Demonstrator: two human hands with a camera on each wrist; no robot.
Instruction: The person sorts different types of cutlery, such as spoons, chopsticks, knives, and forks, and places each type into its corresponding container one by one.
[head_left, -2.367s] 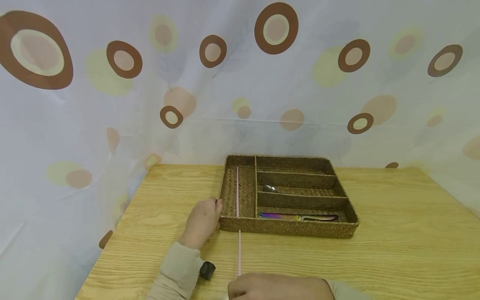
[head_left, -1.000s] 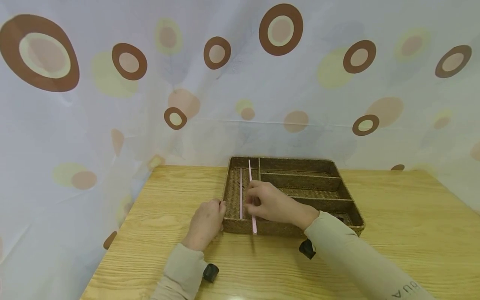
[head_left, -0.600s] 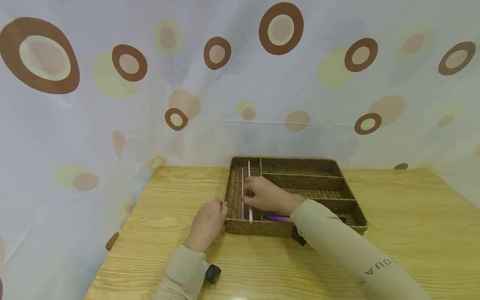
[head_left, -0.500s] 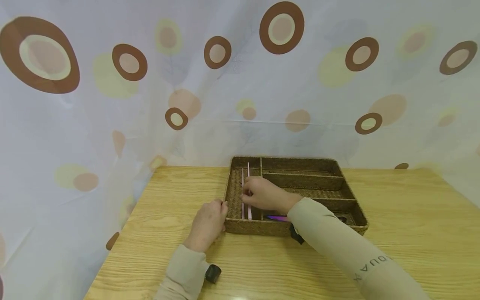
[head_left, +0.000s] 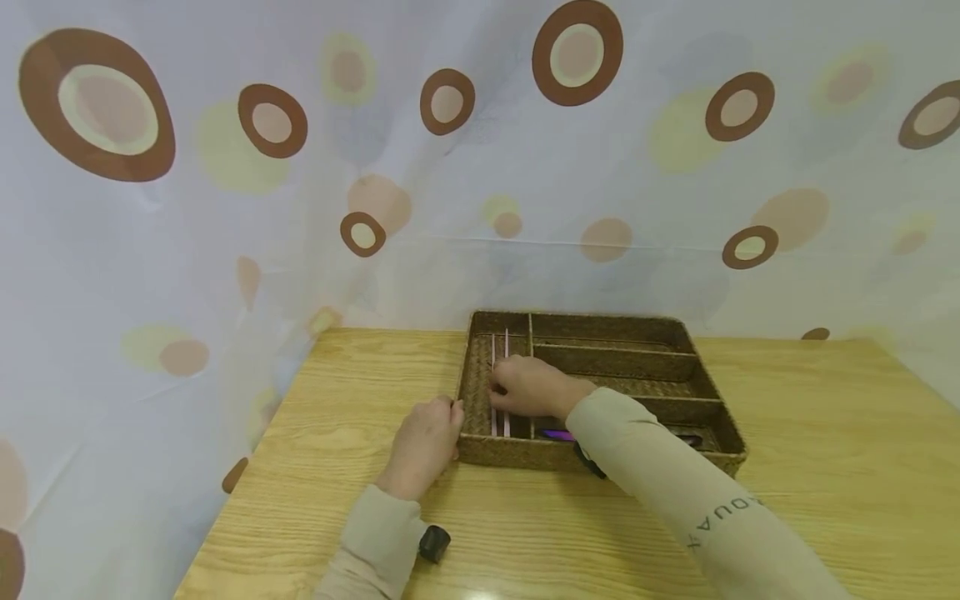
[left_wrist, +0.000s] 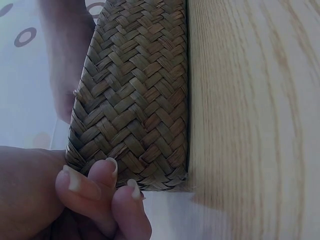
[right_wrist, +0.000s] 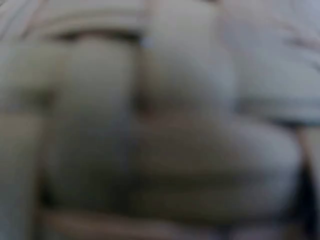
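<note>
A brown woven cutlery tray [head_left: 510, 452] sits on the table, its side weave filling the middle of the left wrist view. My left hand [head_left: 422, 443] grips its front left corner, fingers [left_wrist: 131, 212] curled at the wall. In the tray's left compartment lie two thin pink chopsticks, lengthwise and nearly parallel. My right hand [head_left: 534, 387] reaches down into that compartment and pinches the right-hand chopstick [head_left: 507, 423], covering its middle. The other chopstick [head_left: 493, 423] runs just left of it, partly behind the fingertips. The right wrist view shows only blurred weave close up.
A knife with a purple blade [head_left: 557, 435] lies in the tray's front right compartment, partly under my right sleeve [head_left: 637, 450]. Low dividers [head_left: 615, 348] split the tray's right side. The wooden table [head_left: 345, 375] meets a white patterned curtain [head_left: 525, 275] behind.
My right hand has brought a second chopstick from the front table edge into the left compartment and lowered it beside the first. My left hand has stayed at the tray corner.
</note>
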